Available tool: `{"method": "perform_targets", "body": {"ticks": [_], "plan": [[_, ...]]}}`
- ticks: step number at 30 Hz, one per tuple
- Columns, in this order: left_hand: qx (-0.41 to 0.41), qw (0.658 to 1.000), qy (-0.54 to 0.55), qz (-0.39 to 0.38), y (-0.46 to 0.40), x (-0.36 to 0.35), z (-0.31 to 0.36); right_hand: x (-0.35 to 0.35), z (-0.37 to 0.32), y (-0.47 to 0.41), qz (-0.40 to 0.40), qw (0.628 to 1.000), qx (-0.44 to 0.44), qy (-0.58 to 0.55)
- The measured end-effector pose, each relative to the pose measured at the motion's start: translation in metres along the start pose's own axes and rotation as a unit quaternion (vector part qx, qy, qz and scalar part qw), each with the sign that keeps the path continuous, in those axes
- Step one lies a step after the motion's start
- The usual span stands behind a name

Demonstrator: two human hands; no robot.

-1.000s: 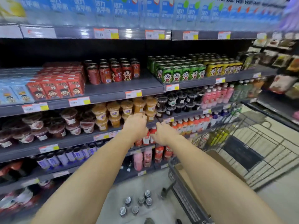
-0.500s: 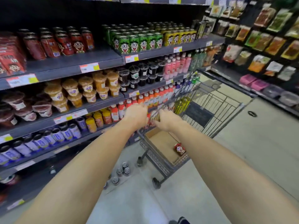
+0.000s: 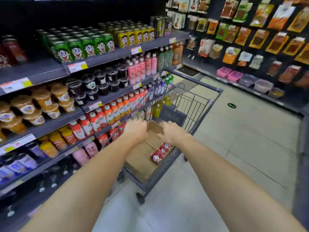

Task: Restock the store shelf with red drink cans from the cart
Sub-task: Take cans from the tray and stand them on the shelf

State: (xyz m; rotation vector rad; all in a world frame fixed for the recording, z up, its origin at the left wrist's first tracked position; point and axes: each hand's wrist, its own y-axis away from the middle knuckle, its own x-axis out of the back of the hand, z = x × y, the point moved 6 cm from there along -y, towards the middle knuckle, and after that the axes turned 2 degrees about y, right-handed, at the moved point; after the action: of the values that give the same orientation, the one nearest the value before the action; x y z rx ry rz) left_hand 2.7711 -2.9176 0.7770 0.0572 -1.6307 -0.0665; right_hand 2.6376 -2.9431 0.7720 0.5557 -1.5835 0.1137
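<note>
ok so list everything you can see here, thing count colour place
red drink cans: about three, red, lying in the cardboard box
cardboard box: one, brown, inside the cart
cart: one, dark grey wire, on the floor beside the shelves
green cans: many, green, upper shelf
yellow cans: many, yellow, right of the green cans
pink bottles: several, pink, second shelf
snack packets: many, orange and brown, hanging on right wall
left hand: one, empty, over the box
right hand: one, open, over the box
</note>
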Motion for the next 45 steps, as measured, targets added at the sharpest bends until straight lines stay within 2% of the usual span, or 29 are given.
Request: {"method": "perform_targets", "body": {"ticks": [8,18,24,29,33,40,45], "plan": [[0.039,0.999,-0.015,-0.028,-0.060,-0.030,0.040,-0.035,0.074,-0.032,-0.033,0.999,0.023,-0.008],[0.090,0.986,-0.027,-0.135,-0.095,-0.101,0.046,-0.075,0.115,-0.095,-0.103,0.993,0.050,-0.028],[0.118,0.971,0.001,-0.207,-0.161,-0.164,0.050,-0.101,0.130,-0.163,-0.142,0.987,0.074,-0.015],[0.143,0.951,0.074,-0.264,-0.217,-0.211,0.055,-0.135,0.140,-0.220,-0.214,0.970,0.111,0.019],[0.151,0.938,0.081,-0.301,-0.239,-0.251,0.055,-0.175,0.142,-0.266,-0.274,0.949,0.135,0.076],[0.231,0.891,0.126,-0.370,-0.230,-0.330,0.053,-0.272,0.137,-0.321,-0.371,0.910,0.159,0.098],[0.298,0.829,0.228,-0.415,-0.219,-0.392,0.067,-0.339,0.137,-0.340,-0.398,0.906,0.138,0.040]]}}
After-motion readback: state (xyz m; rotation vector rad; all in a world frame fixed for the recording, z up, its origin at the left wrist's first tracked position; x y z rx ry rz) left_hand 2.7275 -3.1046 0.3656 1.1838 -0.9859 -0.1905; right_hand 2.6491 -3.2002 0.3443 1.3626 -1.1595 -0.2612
